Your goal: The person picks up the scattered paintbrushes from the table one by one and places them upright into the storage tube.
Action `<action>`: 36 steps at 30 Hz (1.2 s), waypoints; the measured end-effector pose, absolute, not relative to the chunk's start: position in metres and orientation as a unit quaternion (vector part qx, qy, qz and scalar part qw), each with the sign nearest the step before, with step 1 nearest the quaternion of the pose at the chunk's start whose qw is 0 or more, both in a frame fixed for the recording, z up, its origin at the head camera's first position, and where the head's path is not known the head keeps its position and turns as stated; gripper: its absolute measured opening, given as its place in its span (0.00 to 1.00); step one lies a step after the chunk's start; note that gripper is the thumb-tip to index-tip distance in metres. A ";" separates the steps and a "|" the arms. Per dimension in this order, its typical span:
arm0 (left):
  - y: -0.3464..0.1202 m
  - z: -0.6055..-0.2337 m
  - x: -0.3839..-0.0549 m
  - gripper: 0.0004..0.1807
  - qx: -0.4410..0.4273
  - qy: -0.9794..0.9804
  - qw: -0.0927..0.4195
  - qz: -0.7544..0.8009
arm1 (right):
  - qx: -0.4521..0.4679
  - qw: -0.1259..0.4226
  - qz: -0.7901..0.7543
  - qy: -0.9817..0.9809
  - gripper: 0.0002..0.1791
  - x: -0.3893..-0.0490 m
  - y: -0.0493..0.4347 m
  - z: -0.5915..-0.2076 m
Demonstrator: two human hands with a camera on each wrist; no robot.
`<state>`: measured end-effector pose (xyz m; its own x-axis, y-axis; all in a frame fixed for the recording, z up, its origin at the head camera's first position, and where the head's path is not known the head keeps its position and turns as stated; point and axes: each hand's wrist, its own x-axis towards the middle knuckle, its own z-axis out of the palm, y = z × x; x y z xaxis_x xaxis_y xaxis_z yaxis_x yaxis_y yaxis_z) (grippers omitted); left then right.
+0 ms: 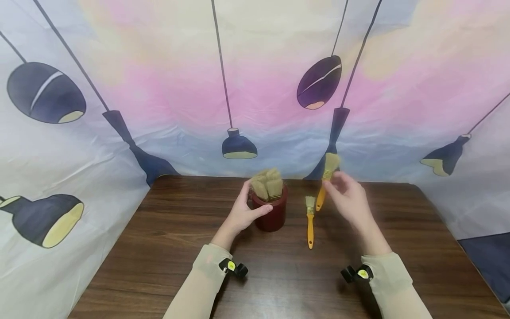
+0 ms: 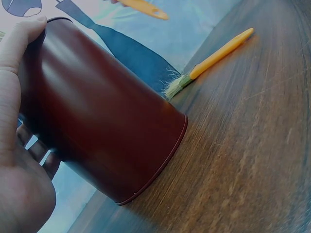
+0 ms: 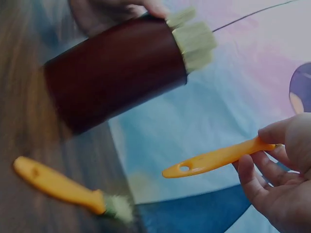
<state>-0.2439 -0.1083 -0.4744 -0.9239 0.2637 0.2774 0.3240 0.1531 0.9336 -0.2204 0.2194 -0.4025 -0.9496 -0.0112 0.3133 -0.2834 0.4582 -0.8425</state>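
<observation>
A dark red cylindrical cup (image 1: 275, 217) stands on the table, with the pale bristles (image 1: 260, 188) of several brushes sticking out of its top. My left hand (image 1: 244, 212) grips the cup's left side near the rim, thumb in front. Held up to the right of the cup, a paintbrush (image 3: 218, 159) with a yellow-orange handle is pinched between the thumb and fingers of my right hand (image 1: 350, 197); its bristles point upward. A second paintbrush (image 1: 310, 223) lies on the table between cup and right hand, bristles toward the back.
The brown wood-grain table (image 1: 159, 248) meets a fabric backdrop (image 1: 179, 110) printed with hanging lamps along its back edge. A black camera is strapped to each wrist. Dark blue material (image 1: 488, 257) shows beyond the table's right edge.
</observation>
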 end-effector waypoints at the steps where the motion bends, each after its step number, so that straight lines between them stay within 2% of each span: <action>1: -0.108 -0.474 -0.244 0.51 -0.192 -0.759 0.024 -0.622 | 0.092 0.137 0.513 -0.842 0.20 -0.222 0.216 -0.398; 10: -0.108 -0.465 -0.240 0.50 -0.186 -0.759 0.016 -0.624 | 0.146 0.161 0.561 -0.799 0.19 -0.232 0.174 -0.354; 14: -0.106 -0.446 -0.227 0.49 -0.191 -0.756 0.017 -0.626 | 0.158 0.175 0.528 -0.816 0.17 -0.231 0.157 -0.344; 19: -0.105 -0.438 -0.221 0.50 -0.195 -0.754 0.017 -0.627 | 0.168 0.165 0.525 -0.818 0.15 -0.227 0.141 -0.337; 36: -0.105 -0.438 -0.222 0.49 -0.191 -0.762 0.010 -0.619 | 0.234 0.132 0.473 -0.839 0.12 -0.227 0.129 -0.376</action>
<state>-0.2218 -0.1049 -0.4380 -0.9267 0.2793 0.2514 0.3033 0.1610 0.9392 -0.2268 0.1291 -0.3761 -0.8554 -0.2681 0.4431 -0.5179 0.4429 -0.7318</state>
